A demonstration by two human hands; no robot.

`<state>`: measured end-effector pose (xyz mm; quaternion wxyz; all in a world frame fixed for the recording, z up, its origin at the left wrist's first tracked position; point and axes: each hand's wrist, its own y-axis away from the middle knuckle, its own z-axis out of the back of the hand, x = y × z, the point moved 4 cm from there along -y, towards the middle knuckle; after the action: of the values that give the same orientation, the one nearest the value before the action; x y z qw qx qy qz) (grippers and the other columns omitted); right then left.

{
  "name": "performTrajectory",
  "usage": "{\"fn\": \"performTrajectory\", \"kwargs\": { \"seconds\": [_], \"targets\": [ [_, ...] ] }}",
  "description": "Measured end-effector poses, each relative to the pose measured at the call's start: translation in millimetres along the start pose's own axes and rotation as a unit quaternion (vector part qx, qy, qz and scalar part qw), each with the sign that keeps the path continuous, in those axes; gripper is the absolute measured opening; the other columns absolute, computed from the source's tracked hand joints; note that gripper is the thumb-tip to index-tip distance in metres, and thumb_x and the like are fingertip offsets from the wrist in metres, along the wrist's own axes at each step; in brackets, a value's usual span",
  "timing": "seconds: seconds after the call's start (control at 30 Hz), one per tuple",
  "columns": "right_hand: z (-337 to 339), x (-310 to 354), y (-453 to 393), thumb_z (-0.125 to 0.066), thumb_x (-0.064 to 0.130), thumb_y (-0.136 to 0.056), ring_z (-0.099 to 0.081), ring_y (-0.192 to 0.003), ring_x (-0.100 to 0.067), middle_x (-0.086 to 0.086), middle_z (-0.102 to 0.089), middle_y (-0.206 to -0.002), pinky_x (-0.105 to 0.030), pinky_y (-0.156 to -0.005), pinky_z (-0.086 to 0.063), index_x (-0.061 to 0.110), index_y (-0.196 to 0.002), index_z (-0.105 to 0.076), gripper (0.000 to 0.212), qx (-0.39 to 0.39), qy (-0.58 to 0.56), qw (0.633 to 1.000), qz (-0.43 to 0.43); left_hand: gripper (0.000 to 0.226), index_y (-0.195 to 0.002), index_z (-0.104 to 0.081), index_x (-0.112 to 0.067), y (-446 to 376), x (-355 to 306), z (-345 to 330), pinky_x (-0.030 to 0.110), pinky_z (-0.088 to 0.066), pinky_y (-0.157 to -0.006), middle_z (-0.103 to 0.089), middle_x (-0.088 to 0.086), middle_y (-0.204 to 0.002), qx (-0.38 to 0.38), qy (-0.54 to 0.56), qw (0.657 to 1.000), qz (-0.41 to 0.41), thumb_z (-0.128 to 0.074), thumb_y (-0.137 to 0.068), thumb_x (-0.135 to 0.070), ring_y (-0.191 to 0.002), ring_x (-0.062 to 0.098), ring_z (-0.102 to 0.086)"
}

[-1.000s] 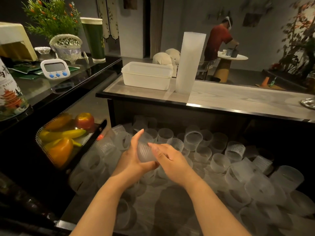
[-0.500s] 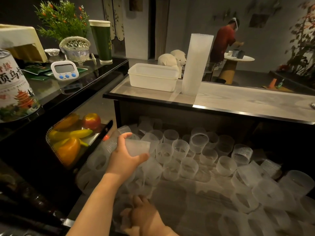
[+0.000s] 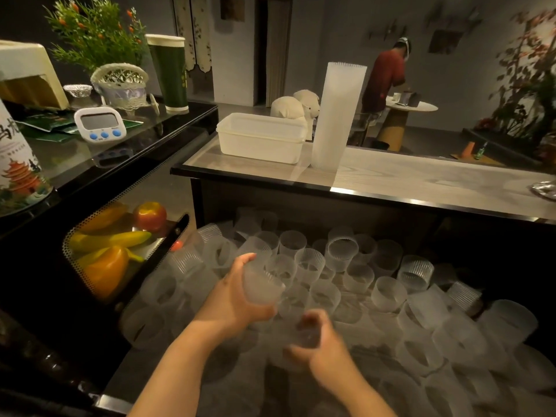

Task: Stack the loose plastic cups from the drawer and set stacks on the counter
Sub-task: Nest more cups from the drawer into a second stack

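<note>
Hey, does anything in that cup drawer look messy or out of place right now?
Yes. The loose cups in the drawer are jumbled, many tipped on their sides. Only the tall stack on the counter looks tidy.

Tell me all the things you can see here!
loose cups: too many to count, frosted clear, in the drawer
tall cup stack: one, frosted, on the counter
tub: one, white, on the counter left of the stack
timer: one, white, black side counter
fruit and peppers: several, yellow, orange, red, left compartment
other person: one, red top, far back
left hand: holding a cup
right hand: gripping another cup
</note>
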<state>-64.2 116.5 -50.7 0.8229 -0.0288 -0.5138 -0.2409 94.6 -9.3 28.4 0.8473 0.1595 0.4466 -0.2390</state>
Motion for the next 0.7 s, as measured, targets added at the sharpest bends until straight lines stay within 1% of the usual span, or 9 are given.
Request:
{"fn": "performTrajectory", "kwargs": {
  "seconds": [0.07, 0.13, 0.2, 0.27, 0.37, 0.43, 0.53, 0.6, 0.7],
  "targets": [
    [37.9, 8.3, 2.5, -0.083, 0.015, -0.075, -0.063, -0.102, -0.011, 0.009, -0.059, -0.113, -0.027, -0.084, -0.056, 0.038, -0.121, -0.044, 0.064, -0.023, -0.069, 0.997, 0.007, 0.11, -0.144, -0.015, -0.048, 0.6, -1.5, -7.3, 0.032, -0.05, -0.091, -0.04, -0.012, -0.125, 0.025, -0.022, 0.999, 0.003, -0.088, -0.062, -0.038, -0.113, 0.012, -0.046],
    [73.5, 20.5, 7.8, -0.084, 0.024, -0.074, -0.063, -0.103, -0.013, 0.008, -0.057, -0.116, -0.029, -0.081, -0.058, 0.038, -0.128, -0.04, 0.071, -0.058, -0.121, 0.991, 0.019, 0.113, -0.144, -0.013, -0.051, 1.2, -4.4, -14.8, 0.037, -0.049, -0.097, -0.038, -0.014, -0.129, 0.05, -0.024, 0.998, 0.01, -0.089, -0.061, -0.036, -0.118, 0.013, -0.045],
    [96.5, 37.8, 6.5, -0.087, 0.041, -0.066, -0.066, -0.1, -0.014, 0.005, -0.064, -0.112, -0.026, -0.073, -0.057, 0.034, -0.123, -0.051, 0.067, -0.062, -0.129, 0.988, 0.051, 0.114, -0.143, -0.013, -0.052, 2.0, -9.8, -24.2, 0.036, -0.048, -0.1, -0.035, -0.016, -0.13, 0.078, -0.023, 0.997, 0.007, -0.09, -0.062, -0.031, -0.121, 0.012, -0.042],
    [107.7, 55.5, 4.4, -0.084, 0.052, -0.058, -0.068, -0.099, -0.011, 0.008, -0.071, -0.107, -0.021, -0.071, -0.054, 0.035, -0.118, -0.062, 0.066, -0.023, -0.107, 0.991, 0.082, 0.109, -0.139, -0.015, -0.055, 3.2, -16.1, -34.4, 0.023, -0.05, -0.09, -0.034, -0.015, -0.132, 0.106, -0.005, 0.994, -0.016, -0.088, -0.066, -0.022, -0.119, 0.008, -0.041],
    [112.8, 81.0, 1.4, -0.087, 0.047, -0.065, -0.066, -0.101, -0.002, 0.016, -0.071, -0.109, -0.018, -0.076, -0.053, 0.043, -0.121, -0.062, 0.061, 0.036, -0.054, 0.992, 0.11, 0.103, -0.134, -0.018, -0.055, 5.0, -24.2, -40.2, 0.009, -0.048, -0.07, -0.037, -0.019, -0.128, 0.132, 0.022, 0.99, -0.048, -0.086, -0.068, -0.017, -0.111, 0.003, -0.048],
    [112.5, 93.1, -3.1, -0.088, 0.041, -0.066, -0.068, -0.098, -0.006, 0.009, -0.07, -0.11, -0.022, -0.079, -0.056, 0.042, -0.121, -0.058, 0.062, 0.061, -0.016, 0.993, 0.101, 0.104, -0.14, -0.02, -0.051, 7.4, -30.5, -39.1, 0.009, -0.048, -0.077, -0.039, -0.022, -0.129, 0.136, 0.007, 0.988, -0.068, -0.086, -0.067, -0.022, -0.111, 0.002, -0.049],
    [110.5, 109.7, -12.3, -0.089, 0.037, -0.066, -0.07, -0.09, -0.011, 0.004, -0.071, -0.1, -0.03, -0.08, -0.059, 0.034, -0.109, -0.056, 0.053, 0.088, 0.04, 0.989, 0.11, 0.107, -0.144, -0.018, -0.048, 8.9, -37.8, -38.5, 0.022, -0.049, -0.095, -0.039, -0.023, -0.134, 0.133, -0.027, 0.986, -0.093, -0.086, -0.063, -0.033, -0.119, 0.004, -0.047],
    [106.0, 120.2, -17.0, -0.085, 0.044, -0.069, -0.068, -0.093, -0.009, 0.008, -0.069, -0.102, -0.033, -0.083, -0.059, 0.039, -0.105, -0.061, 0.044, 0.111, 0.09, 0.981, 0.132, 0.106, -0.145, -0.018, -0.045, 8.5, -41.8, -38.6, 0.022, -0.052, -0.092, -0.042, -0.023, -0.132, 0.132, -0.017, 0.986, -0.1, -0.085, -0.063, -0.034, -0.115, 0.004, -0.051],
    [95.9, 126.5, -22.1, -0.074, 0.051, -0.08, -0.065, -0.094, -0.002, 0.016, -0.067, -0.103, -0.031, -0.088, -0.057, 0.046, -0.11, -0.063, 0.033, 0.136, 0.12, 0.973, 0.144, 0.105, -0.145, -0.018, -0.045, 6.6, -43.7, -39.5, 0.021, -0.055, -0.084, -0.044, -0.022, -0.126, 0.121, 0.024, 0.989, -0.087, -0.085, -0.065, -0.027, -0.108, 0.006, -0.055]
  ]
}}
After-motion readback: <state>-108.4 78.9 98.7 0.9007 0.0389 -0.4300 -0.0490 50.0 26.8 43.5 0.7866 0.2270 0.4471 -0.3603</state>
